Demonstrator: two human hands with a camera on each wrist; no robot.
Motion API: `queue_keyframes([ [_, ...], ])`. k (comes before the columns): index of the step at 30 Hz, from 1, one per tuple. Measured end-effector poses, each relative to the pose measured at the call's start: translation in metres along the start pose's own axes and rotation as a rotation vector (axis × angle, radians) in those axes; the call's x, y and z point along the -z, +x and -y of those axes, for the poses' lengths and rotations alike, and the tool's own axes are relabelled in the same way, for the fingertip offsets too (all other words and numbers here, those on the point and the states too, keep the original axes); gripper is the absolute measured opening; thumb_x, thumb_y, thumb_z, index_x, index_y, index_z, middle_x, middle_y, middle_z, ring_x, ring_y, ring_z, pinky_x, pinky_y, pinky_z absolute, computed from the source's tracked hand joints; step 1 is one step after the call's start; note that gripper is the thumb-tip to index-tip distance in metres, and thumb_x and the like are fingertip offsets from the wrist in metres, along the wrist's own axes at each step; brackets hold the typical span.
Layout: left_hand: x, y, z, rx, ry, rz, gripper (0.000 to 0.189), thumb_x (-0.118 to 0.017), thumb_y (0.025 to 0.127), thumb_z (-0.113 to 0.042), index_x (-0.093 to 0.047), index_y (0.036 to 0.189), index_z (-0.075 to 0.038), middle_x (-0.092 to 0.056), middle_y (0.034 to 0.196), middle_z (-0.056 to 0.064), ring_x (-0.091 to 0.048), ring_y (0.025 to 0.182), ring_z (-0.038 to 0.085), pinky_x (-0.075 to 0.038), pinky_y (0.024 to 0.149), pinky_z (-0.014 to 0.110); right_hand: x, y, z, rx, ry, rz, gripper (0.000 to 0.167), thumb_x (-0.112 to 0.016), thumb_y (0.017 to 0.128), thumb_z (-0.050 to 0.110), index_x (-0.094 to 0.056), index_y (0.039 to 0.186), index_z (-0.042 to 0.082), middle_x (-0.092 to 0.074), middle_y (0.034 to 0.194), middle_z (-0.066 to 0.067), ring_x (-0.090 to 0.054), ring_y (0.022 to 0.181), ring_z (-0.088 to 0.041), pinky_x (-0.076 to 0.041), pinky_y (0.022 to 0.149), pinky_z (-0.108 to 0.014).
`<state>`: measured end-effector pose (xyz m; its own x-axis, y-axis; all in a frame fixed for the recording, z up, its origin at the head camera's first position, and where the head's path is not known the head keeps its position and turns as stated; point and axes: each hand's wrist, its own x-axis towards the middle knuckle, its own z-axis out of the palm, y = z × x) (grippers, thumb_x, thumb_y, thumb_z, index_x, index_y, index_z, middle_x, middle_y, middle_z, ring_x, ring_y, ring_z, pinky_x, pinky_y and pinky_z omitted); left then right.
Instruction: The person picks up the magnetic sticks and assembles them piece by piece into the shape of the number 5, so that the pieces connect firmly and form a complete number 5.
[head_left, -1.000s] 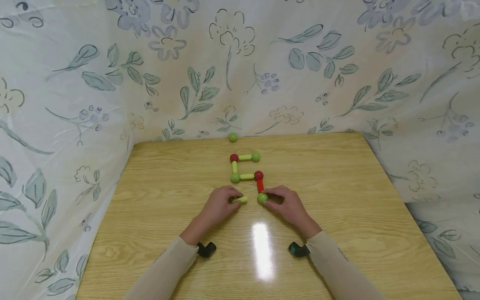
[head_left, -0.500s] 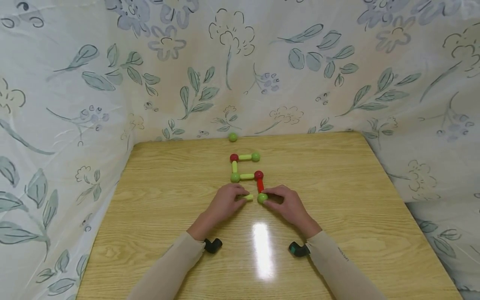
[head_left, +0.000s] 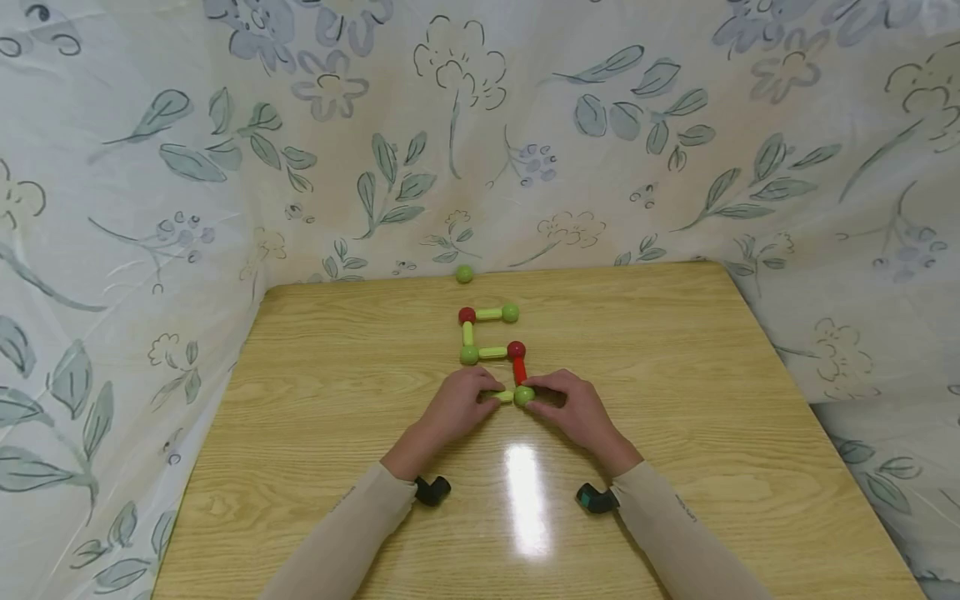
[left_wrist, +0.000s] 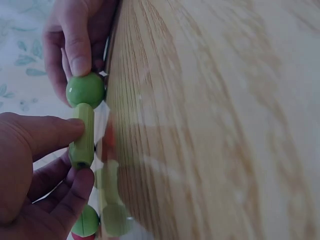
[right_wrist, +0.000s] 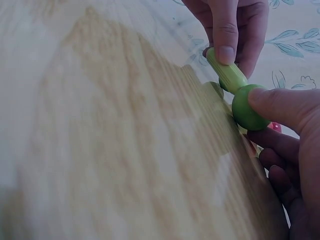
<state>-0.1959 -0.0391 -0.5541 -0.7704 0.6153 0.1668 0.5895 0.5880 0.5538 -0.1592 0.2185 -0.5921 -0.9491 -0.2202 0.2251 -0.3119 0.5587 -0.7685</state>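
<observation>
My left hand [head_left: 459, 403] pinches a yellow-green rod [left_wrist: 83, 132] between thumb and fingers. The rod's far end touches a green ball [right_wrist: 247, 108], which my right hand [head_left: 572, 406] grips from the right side. From that ball a red rod [head_left: 520, 371] runs up to a red ball [head_left: 516, 350]. A yellow-green rod [head_left: 492, 353] links this to another green ball [head_left: 469, 355] on the left. Above it, one more upright rod [head_left: 468, 333] leads to a second red ball [head_left: 467, 316], then a rod [head_left: 489, 314] and a green ball [head_left: 510, 312].
A loose green ball [head_left: 464, 273] lies at the back edge of the wooden table [head_left: 645, 333]. Floral cloth [head_left: 480, 167] hangs behind and at both sides. Black wrist devices [head_left: 432, 491] show at both cuffs. A bright glare streak lies on the table's front half.
My left hand has moved right with the yellow-green rod, closing the gap until the rod meets the green ball. The right hand has stayed on that ball.
</observation>
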Motion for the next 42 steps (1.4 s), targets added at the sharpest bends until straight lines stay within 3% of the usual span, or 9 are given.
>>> queue_keyframes([
  [19,0.002,0.001,-0.001,0.025,-0.004,0.018,0.019,-0.080,0.100,-0.013,-0.083,0.118,-0.007,-0.075,0.115,0.005,-0.068,0.110,0.021,-0.056,0.098,0.041,-0.001,0.001,0.000,0.012,-0.004,0.008,0.033,-0.088,0.096,0.028,-0.082,0.128,0.027,-0.073,0.120,0.009,-0.066,0.113,-0.017,-0.054,0.099,-0.049],
  [26,0.001,0.002,0.000,0.043,-0.027,0.031,0.021,-0.081,0.101,-0.017,-0.082,0.120,-0.008,-0.075,0.115,0.001,-0.065,0.098,0.014,-0.055,0.087,0.033,0.001,-0.002,-0.002,-0.007,-0.013,0.002,0.032,-0.089,0.095,0.030,-0.083,0.126,0.031,-0.074,0.117,0.011,-0.067,0.112,-0.015,-0.054,0.099,-0.049],
  [35,0.024,0.003,0.006,0.114,-0.120,-0.066,0.022,-0.077,0.103,-0.019,-0.081,0.121,-0.006,-0.075,0.115,0.003,-0.065,0.093,0.016,-0.057,0.083,0.035,0.001,-0.001,0.000,-0.010,-0.013,0.007,0.032,-0.088,0.094,0.032,-0.082,0.126,0.031,-0.073,0.117,0.010,-0.067,0.111,-0.016,-0.054,0.098,-0.049],
  [42,0.047,0.016,0.031,0.164,-0.184,-0.188,0.024,-0.079,0.103,-0.019,-0.080,0.121,-0.004,-0.073,0.109,0.004,-0.065,0.095,0.020,-0.057,0.084,0.037,-0.001,-0.001,0.004,-0.027,-0.002,0.018,0.033,-0.088,0.095,0.033,-0.082,0.127,0.030,-0.073,0.118,0.010,-0.066,0.113,-0.017,-0.053,0.100,-0.050],
])
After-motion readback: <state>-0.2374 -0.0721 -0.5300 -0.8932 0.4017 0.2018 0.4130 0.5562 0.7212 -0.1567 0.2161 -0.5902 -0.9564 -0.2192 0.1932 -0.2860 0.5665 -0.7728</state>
